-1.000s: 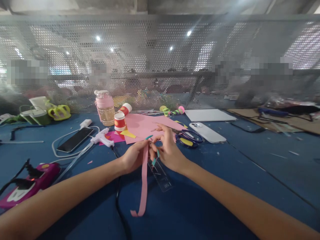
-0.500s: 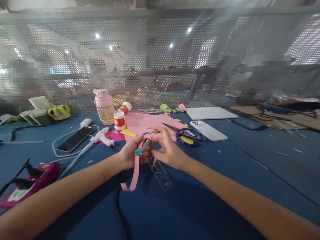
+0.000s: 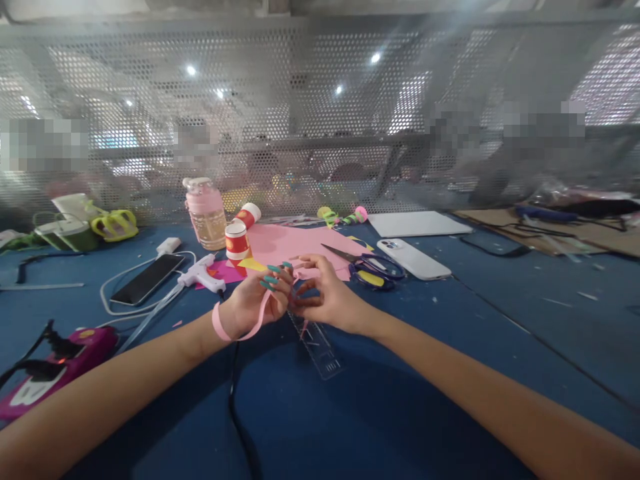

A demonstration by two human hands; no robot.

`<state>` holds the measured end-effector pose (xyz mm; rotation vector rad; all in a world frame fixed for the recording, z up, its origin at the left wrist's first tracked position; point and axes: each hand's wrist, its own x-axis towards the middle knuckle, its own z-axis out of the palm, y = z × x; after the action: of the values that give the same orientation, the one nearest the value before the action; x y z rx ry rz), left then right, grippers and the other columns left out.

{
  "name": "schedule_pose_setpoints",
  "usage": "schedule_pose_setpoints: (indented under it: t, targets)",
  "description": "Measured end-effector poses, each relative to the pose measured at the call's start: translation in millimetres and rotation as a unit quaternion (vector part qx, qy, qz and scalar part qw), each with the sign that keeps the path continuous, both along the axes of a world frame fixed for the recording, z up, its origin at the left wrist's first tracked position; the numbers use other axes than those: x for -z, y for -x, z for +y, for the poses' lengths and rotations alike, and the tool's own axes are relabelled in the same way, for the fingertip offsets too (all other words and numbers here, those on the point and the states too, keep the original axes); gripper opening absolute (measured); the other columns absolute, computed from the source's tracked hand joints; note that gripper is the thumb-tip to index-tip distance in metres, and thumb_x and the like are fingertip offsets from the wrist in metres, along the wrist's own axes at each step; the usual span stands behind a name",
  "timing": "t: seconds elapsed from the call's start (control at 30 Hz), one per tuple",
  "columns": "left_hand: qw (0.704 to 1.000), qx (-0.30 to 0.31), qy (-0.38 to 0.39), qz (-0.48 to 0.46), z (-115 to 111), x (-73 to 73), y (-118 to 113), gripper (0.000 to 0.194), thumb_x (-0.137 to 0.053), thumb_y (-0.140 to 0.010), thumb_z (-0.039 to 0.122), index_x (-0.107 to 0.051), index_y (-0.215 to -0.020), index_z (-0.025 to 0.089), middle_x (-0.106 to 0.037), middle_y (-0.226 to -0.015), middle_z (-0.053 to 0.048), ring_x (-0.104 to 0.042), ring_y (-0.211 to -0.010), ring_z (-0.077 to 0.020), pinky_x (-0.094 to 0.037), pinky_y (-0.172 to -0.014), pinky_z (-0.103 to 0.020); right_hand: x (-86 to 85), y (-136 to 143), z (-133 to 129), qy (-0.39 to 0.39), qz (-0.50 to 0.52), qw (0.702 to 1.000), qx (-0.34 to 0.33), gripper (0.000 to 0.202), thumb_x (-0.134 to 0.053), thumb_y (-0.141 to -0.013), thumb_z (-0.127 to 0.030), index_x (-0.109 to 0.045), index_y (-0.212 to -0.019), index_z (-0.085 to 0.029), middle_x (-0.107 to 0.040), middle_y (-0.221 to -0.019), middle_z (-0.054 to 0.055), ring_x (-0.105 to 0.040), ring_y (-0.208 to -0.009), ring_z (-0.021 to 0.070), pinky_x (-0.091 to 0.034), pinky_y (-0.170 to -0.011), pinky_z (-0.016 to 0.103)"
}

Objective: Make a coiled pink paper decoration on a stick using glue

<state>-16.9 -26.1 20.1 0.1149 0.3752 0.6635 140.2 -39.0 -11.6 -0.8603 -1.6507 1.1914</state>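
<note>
My left hand (image 3: 260,300), with long teal nails, has its fingers curled closed on a narrow pink paper strip (image 3: 261,317). The strip's free part hangs below the palm and curls against my left wrist. Close beside it, my right hand (image 3: 333,300) is bent in a pinch at the strip's end near the left fingertips; the exact contact is partly hidden by the fingers. Under both hands a clear ruler (image 3: 323,357) lies on the blue table, with small pink scraps on it. Behind them are pink paper sheets (image 3: 280,240) and scissors (image 3: 373,267) with dark blue handles.
A white glue gun (image 3: 204,272), a dark phone (image 3: 147,279) and a purple power strip (image 3: 60,373) lie left. Red-and-white paper cups (image 3: 237,241) and a pink bottle (image 3: 206,217) stand behind. A white phone (image 3: 417,259) lies right. A perforated metal screen (image 3: 300,120) borders the table.
My left hand has turned and its fingers have curled up more. The strip's free end has swung from hanging below the hand to my left wrist. My right hand stays close by.
</note>
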Motion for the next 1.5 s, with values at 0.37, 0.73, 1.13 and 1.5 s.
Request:
schedule_pose_setpoints:
  t: [0.37,0.73,1.13,1.5]
  targets:
    - [0.997,-0.036,-0.040,0.056,2.3,-1.2,0.4,0.019,-0.040,-0.087,0.018,-0.055,-0.077,0.013,-0.057,-0.057,0.001,-0.054,-0.045,-0.0040,-0.043,-0.045,-0.011,-1.1,0.3,-3.9,-0.047,-0.017,0.998,0.047,0.082,-0.078,-0.051,-0.022,-0.030,-0.117,-0.033,-0.025,-0.124,0.008,-0.053,-0.067,0.0078,-0.058,-0.065,0.037]
    - [0.824,-0.228,-0.436,0.281,2.2,12.3,-12.8,0.034,-0.066,-0.069,0.030,-0.054,-0.099,0.018,-0.055,-0.113,-0.007,-0.057,-0.093,-0.0178,-0.047,-0.077,-0.029,-15.8,-15.4,9.0,-0.050,0.096,0.993,0.037,0.082,-0.080,-0.051,-0.022,-0.035,-0.119,-0.035,-0.027,-0.132,0.005,-0.057,-0.084,0.0122,-0.050,-0.085,0.039]
    - [0.757,-0.239,-0.462,0.395,-16.7,19.8,-19.7,0.040,-0.076,-0.054,0.012,-0.058,-0.090,0.014,-0.065,-0.075,-0.003,-0.062,-0.066,-0.0132,-0.049,-0.057,-0.022,-14.5,-3.4,-0.7,-0.049,0.122,0.990,0.059,0.086,-0.073,-0.058,-0.033,-0.021,-0.124,-0.045,-0.015,-0.140,0.002,-0.047,-0.107,0.0216,-0.055,-0.073,0.039]
    - [0.809,-0.260,-0.362,0.383,-22.1,17.5,-25.0,0.026,-0.076,-0.057,0.021,-0.064,-0.077,0.010,-0.066,-0.059,-0.002,-0.058,-0.052,-0.0089,-0.046,-0.052,-0.019,-7.2,-4.5,-1.7,-0.145,0.060,0.981,0.112,0.084,-0.070,-0.066,-0.024,-0.018,-0.128,-0.046,-0.016,-0.135,0.004,-0.054,-0.085,0.0147,-0.058,-0.064,0.033]
